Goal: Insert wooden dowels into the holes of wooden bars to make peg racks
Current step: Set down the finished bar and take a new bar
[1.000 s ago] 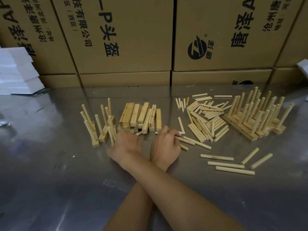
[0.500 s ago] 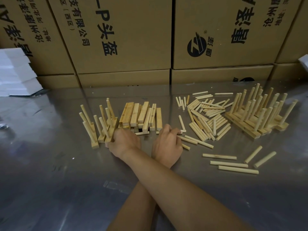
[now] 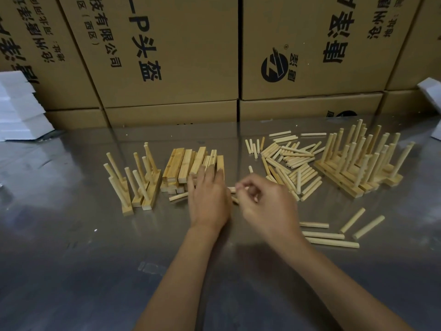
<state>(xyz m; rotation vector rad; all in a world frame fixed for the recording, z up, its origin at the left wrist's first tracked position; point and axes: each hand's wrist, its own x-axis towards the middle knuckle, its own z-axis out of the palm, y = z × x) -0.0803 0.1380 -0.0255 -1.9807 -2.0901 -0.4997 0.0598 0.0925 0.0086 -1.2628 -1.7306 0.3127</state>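
Note:
A stack of plain wooden bars [image 3: 185, 164] lies at the table's middle. My left hand [image 3: 210, 201] rests on the stack's right end with its fingers stretched flat. Just to its right, my right hand [image 3: 265, 204] has curled fingers and pinches a short dowel [image 3: 232, 189] whose tip pokes out to the left. A heap of loose dowels [image 3: 290, 161] lies behind the right hand. Finished peg racks [image 3: 140, 185] stand left of the bars, and a larger group of racks [image 3: 358, 163] stands at the far right.
Several longer dowels [image 3: 331, 237] lie loose on the steel table [image 3: 95, 271] near my right forearm. Cardboard boxes [image 3: 167, 56] wall off the back edge. White foam blocks [image 3: 16, 108] are stacked at the back left.
My arms were crossed and are now uncrossed. The right hand left the racks on the left and moved to the dowels; the left hand moved onto the bar stack.

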